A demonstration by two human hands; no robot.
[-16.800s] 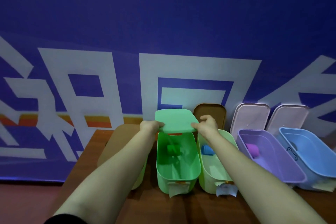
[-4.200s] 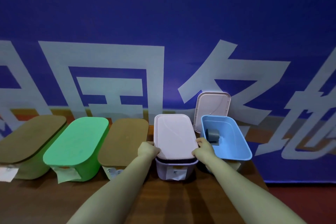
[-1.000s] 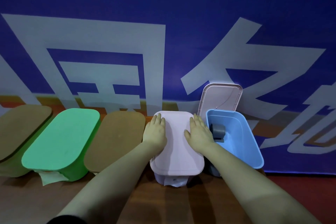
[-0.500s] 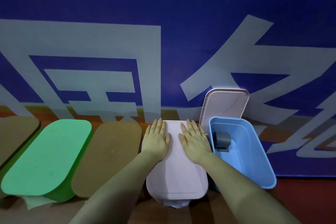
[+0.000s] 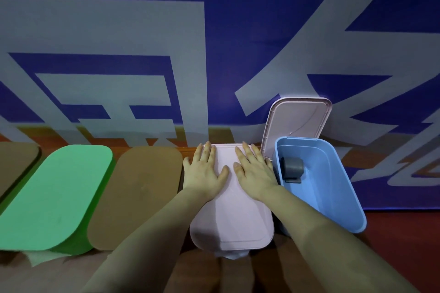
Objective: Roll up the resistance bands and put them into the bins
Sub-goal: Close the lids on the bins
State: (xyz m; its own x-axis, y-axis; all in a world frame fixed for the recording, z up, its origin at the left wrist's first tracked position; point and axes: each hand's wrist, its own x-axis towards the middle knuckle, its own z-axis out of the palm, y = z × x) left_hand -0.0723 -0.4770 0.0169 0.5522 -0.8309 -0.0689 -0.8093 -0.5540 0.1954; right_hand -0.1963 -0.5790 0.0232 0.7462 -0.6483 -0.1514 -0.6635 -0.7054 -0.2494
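Note:
My left hand (image 5: pixel 204 171) and my right hand (image 5: pixel 256 173) lie flat, fingers spread, on the far half of the pale pink lid (image 5: pixel 235 221) that covers the purple bin. Neither hand holds anything. To the right stands the open blue bin (image 5: pixel 342 188) with a rolled grey resistance band (image 5: pixel 292 167) at its far end. A second pink lid (image 5: pixel 297 123) leans upright against the banner behind the blue bin. The purple bin's contents are hidden under its lid.
Left of the pink lid stand closed bins: a brown lid (image 5: pixel 138 195), a green lid (image 5: pixel 54 197) and another brown lid (image 5: pixel 14 162) at the edge. All sit on a wooden table (image 5: pixel 71 273) against a blue banner wall (image 5: pixel 214 31).
Both hands have slid a little farther along the pink lid and still press flat on it. The view has tilted down and closer. The bins have not moved.

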